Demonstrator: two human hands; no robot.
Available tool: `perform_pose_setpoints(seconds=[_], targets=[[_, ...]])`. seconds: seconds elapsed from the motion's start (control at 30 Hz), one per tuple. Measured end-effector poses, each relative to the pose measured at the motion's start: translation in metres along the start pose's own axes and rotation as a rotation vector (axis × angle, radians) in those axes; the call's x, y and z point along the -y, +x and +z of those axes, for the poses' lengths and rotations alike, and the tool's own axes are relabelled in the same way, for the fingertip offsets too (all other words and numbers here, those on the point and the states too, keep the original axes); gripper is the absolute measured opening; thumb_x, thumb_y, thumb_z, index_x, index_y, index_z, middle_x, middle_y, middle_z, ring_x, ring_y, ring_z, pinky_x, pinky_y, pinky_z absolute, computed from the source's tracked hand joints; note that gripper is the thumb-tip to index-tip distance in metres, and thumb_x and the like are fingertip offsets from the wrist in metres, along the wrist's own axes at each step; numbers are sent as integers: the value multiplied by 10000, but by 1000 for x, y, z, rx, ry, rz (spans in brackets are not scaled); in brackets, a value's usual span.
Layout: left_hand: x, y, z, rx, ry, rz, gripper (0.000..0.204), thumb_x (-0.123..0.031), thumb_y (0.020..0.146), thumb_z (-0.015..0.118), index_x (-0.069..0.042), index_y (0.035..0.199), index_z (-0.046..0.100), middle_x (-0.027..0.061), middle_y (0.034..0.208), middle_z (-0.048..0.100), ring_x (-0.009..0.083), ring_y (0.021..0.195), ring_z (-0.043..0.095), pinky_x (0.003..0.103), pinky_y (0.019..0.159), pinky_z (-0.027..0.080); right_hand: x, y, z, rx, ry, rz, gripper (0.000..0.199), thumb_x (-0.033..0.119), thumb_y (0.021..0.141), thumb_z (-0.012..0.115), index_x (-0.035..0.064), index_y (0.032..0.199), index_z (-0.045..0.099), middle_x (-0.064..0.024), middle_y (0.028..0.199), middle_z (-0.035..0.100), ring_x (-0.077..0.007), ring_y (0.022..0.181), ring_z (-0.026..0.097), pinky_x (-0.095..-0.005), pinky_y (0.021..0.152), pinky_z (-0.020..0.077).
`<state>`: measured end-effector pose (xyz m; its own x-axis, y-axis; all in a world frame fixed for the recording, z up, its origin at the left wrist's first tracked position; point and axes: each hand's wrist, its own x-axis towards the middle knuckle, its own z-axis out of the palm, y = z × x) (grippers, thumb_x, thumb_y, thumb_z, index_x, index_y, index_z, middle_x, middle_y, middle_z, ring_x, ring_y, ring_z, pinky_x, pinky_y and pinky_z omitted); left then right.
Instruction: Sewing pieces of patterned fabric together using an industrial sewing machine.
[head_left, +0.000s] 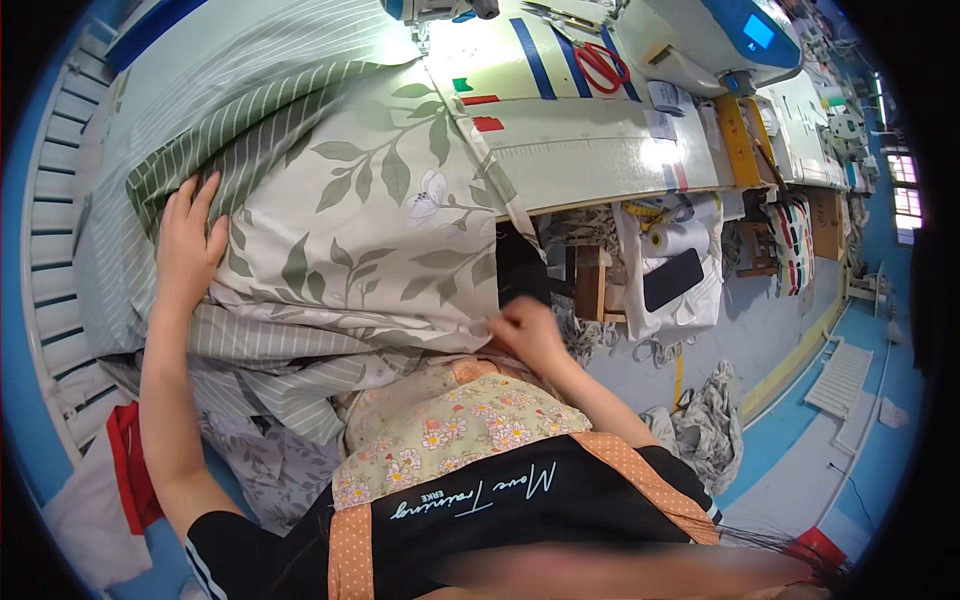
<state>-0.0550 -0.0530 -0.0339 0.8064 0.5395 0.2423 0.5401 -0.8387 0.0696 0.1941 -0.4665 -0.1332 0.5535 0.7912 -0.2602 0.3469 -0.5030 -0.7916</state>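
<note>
A large sheet of pale fabric with green leaf print (370,220) lies over the sewing table and hangs down toward my lap. My left hand (188,240) rests flat on its left fold, next to a green striped part (230,130). My right hand (525,330) pinches the lower edge of the leaf-print fabric near the table's front edge. A flowered apron with orange trim (460,430) covers my lap below it.
A sewing machine (700,35) stands at the back right, its needle head (430,15) over the fabric. Red scissors (602,65) lie on the white table top (600,150). A thread cone (680,240) and a dark phone (672,280) sit in a pouch below. Fabric scraps (710,410) lie on the floor.
</note>
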Motion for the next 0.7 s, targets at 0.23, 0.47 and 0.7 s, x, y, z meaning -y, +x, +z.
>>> perform_pose_setpoints(seconds=[0.23,0.47,0.7], targets=[[-144,49,-33,-17,-561,169,352,-55,829,680,-59,1179,655,145,1289,605,362,1206,557,441,1002,472,23,56,-24,-494,759,-36,142,71,795,759,1,915,728,-102,1108,697,-194,977,657,-326,784,526],[-159,56,22,-44,-335,498,433,-86,812,678,-191,1232,673,68,1293,586,311,1215,535,453,996,475,79,24,-61,220,405,-30,171,109,813,766,-34,893,716,-177,1288,603,-228,1164,596,-330,847,520],[-158,55,19,-38,-323,508,444,-85,801,679,-194,1232,675,59,1284,582,307,1225,525,463,1017,459,20,58,-5,-179,2,-531,149,127,818,774,-14,836,732,-143,1043,693,-250,1006,653,-330,827,515]])
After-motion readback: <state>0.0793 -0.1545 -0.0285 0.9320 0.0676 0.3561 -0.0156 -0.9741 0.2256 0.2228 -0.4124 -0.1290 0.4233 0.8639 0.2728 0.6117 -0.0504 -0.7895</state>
